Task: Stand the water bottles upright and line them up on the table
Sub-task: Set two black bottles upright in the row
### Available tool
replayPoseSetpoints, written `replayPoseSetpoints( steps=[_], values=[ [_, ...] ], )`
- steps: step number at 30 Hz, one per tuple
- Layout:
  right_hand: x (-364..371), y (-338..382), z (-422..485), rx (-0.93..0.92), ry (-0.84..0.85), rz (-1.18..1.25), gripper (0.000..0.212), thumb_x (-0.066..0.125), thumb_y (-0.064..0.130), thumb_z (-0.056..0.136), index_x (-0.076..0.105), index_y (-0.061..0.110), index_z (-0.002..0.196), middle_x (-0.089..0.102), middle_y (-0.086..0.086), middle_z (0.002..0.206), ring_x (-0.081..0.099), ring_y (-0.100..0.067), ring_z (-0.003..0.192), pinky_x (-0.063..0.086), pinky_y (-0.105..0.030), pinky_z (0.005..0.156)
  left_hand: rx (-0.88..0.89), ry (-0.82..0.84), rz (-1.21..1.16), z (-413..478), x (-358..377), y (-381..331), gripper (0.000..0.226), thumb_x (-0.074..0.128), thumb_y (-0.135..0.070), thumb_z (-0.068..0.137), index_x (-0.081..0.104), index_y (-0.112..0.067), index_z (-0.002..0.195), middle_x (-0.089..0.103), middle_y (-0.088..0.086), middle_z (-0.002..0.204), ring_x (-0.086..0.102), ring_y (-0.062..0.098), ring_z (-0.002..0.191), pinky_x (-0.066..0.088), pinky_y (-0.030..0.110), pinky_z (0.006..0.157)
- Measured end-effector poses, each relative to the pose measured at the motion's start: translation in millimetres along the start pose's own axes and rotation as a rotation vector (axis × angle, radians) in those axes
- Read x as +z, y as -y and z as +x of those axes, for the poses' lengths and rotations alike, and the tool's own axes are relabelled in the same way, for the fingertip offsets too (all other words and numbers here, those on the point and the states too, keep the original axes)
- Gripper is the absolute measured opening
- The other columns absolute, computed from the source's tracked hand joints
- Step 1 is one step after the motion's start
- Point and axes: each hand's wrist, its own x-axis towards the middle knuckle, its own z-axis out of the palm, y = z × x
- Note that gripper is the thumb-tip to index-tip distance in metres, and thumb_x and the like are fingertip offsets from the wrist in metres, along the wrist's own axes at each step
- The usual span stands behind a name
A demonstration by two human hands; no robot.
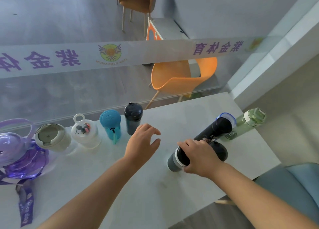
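Fingers (187, 145) curled, my right hand (202, 157) gripped a black bottle (180, 157) lying on its side near the right edge of the surface (146, 185). My left hand (143, 140) hovered open beside the navy bottle (133, 120), one of five standing along the far edge. A second black bottle (215, 128) and a green bottle (248, 120) lay toward the far right corner.

Bare table (183, 118) between dark bottle (133, 120) and fallen black bottle (214, 130). Blocked behind by glass pane (69, 94). Open along near edge.

Left edge cuts purple bottle (17, 153); right hand (202, 158) covers flask (176, 161) middle.
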Motion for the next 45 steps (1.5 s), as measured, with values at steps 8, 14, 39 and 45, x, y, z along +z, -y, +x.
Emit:
replayPoseSetpoints(
  steps=[8, 14, 39, 45],
  values=[
    [-18, -1, 55, -0.019, -0.105, 0.095, 0.062, 0.063, 0.045, 0.068, 0.044, 0.021, 0.122, 0.054, -0.003, 0.108, 0.056, -0.026, 0.092, 0.045, -0.034, 0.079, -0.188, -0.127, -0.011, 2, -16, 22, 0.01, 0.066, -0.019, 0.082, 0.068, -0.018, 0.092, 0.057, -0.008, 0.086, 0.05, 0.008, 0.075, 0.044, 0.015, 0.069],
    [-38, -3, 111, -0.061, -0.181, 0.164, 0.067, 0.066, 0.038, 0.068, 0.04, 0.017, 0.127, 0.054, -0.006, 0.114, 0.054, -0.029, 0.1, 0.045, -0.035, 0.081, -0.305, -0.299, 0.041, 4, -14, 22, 0.013, 0.069, -0.009, 0.076, 0.068, -0.014, 0.089, 0.06, -0.001, 0.083, 0.054, 0.016, 0.076, 0.051, 0.026, 0.068],
    [-44, -11, 176, -0.006, -0.109, 0.359, 0.1, 0.07, 0.036, 0.075, 0.003, 0.013, 0.146, 0.036, -0.009, 0.144, 0.032, -0.029, 0.129, 0.03, -0.039, 0.104, -0.431, -0.033, 0.43, 77, -2, 41, 0.074, 0.061, -0.012, 0.082, 0.019, -0.025, 0.142, 0.031, 0.005, 0.14, 0.031, 0.024, 0.125, 0.046, 0.038, 0.083],
    [-46, -23, 161, -0.086, -0.146, 0.501, 0.108, 0.076, 0.027, 0.071, 0.0, 0.014, 0.146, 0.027, -0.01, 0.15, 0.026, -0.028, 0.136, 0.026, -0.038, 0.109, -0.44, -0.014, 0.395, 75, -2, 34, 0.084, 0.063, -0.014, 0.082, 0.008, -0.024, 0.145, 0.014, 0.007, 0.152, 0.014, 0.024, 0.137, 0.033, 0.036, 0.105]
  ],
)
